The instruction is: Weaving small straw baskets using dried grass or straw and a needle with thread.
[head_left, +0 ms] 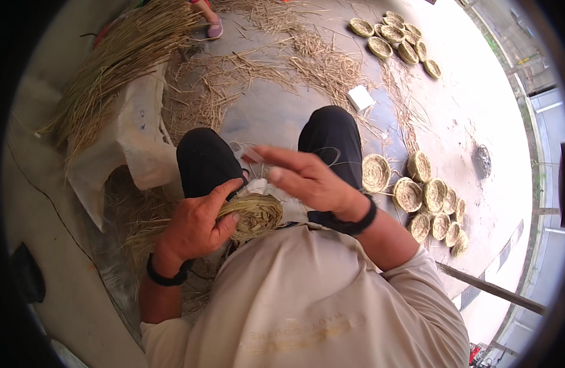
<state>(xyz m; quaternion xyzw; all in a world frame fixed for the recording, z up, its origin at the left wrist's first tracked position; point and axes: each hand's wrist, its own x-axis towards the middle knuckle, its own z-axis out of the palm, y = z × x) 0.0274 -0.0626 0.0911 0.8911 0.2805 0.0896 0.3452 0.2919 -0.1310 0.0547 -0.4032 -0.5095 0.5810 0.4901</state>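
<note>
Just left of my lap's middle, my left hand (203,224) grips a small round straw basket (262,219) by its left side, thumb over the rim. Its wall is coiled straw, and loose stalk ends (144,232) stick out to the left beneath that hand. Raised above the basket between my knees is my right hand (316,184), its fingertips blurred by motion. A thin pale cord (339,156) loops out around this hand, and the fingers seem closed on it; the exact grip is smeared.
A large bundle of straw (126,67) lies on a whitish stool (138,132) at left. Finished straw baskets sit in groups at far right (393,34) and at right (434,195). Loose straw (325,61) litters the floor, near a white box (360,98). Another person's foot (214,27) shows at the top.
</note>
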